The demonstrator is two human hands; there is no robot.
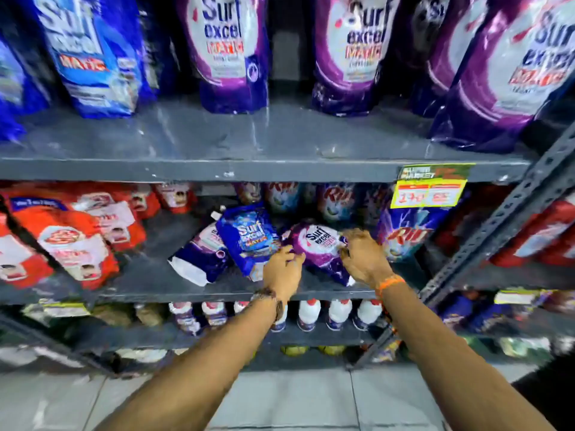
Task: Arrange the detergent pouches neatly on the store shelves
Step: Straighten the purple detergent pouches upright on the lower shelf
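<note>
A small purple Surf Excel pouch (pixel 317 247) leans tilted on the middle shelf (pixel 186 290). My left hand (pixel 284 269) grips its left edge and my right hand (pixel 362 256) grips its right edge. Just left of it a blue Surf Excel pouch (pixel 245 237) leans askew, touching my left hand. Further left another purple pouch (pixel 202 259) lies on its side, partly under the blue one.
Red pouches (pixel 77 241) fill the shelf's left side. Rin pouches (pixel 404 234) stand at the right and behind. Large blue and purple Surf Excel bags (pixel 227 51) stand on the upper shelf. White bottles (pixel 339 312) line the shelf below. A slotted metal upright (pixel 497 213) stands at right.
</note>
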